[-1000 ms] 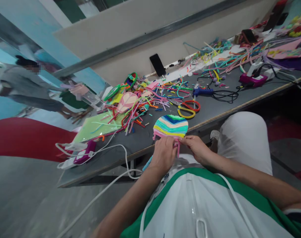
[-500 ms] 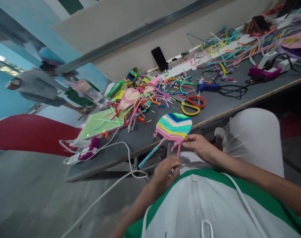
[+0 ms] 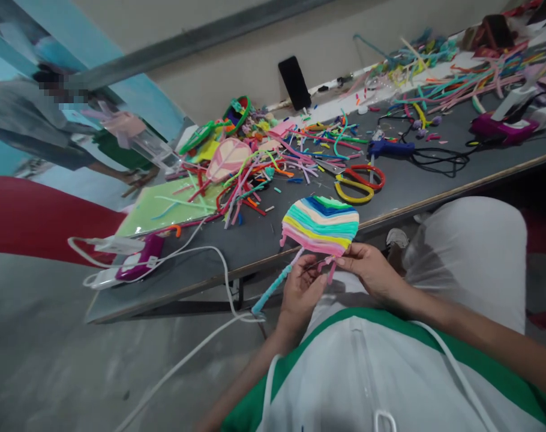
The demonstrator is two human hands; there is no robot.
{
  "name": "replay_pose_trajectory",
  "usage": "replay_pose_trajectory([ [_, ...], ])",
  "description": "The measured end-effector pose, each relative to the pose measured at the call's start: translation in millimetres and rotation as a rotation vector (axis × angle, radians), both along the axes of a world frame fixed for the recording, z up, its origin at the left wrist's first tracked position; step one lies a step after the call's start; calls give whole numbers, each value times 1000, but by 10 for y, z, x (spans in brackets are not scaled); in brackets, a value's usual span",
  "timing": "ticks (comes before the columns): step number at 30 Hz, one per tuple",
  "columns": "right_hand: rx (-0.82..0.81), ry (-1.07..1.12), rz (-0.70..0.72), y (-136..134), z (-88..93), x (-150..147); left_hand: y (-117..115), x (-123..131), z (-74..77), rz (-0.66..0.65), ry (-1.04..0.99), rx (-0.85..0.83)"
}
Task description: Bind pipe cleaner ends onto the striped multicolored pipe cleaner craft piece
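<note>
A striped pipe-cleaner fan (image 3: 320,225) in green, blue, cream, teal, yellow and pink is held above my lap, by the table's front edge. Its stick handle (image 3: 273,290), wrapped in light blue with a lilac upper part, points down to the left. My right hand (image 3: 372,273) pinches the fan's lower right corner between thumb and fingers. Just under the pink edge, my left hand (image 3: 301,294) has its fingers curled at a loose pink pipe-cleaner end (image 3: 331,273). The exact contact of the left fingertips is partly hidden.
On the grey table (image 3: 255,246) lie scissors (image 3: 356,186), a blue glue gun (image 3: 392,148), heaped pipe-cleaner pieces (image 3: 295,159) and a green sheet (image 3: 165,204). A phone (image 3: 294,83) leans on the wall. White cable (image 3: 228,279) hangs off the front edge. A person (image 3: 34,123) is at far left.
My left hand has moved up, from the lower tip of the pink strand to just under the fan's pink edge. My right hand keeps its hold. The view has shifted slightly.
</note>
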State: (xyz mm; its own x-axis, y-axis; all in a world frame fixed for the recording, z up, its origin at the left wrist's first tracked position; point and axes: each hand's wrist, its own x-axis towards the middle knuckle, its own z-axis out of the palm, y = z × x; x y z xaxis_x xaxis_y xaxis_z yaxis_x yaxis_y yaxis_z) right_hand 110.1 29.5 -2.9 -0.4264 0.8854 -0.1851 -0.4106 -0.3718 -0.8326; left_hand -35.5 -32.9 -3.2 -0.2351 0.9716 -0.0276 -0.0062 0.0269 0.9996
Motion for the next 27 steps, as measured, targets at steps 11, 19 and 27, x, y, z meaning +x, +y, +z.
replay_pose_trajectory([
  [11,-3,112,84,-47,32,13,70,77,46,-49,-88,30],
  [19,-86,76,43,4,154,15,61,55,138,-39,-131,-53],
  [27,-106,106,1,136,599,-12,302,-1,507,-96,-217,52],
])
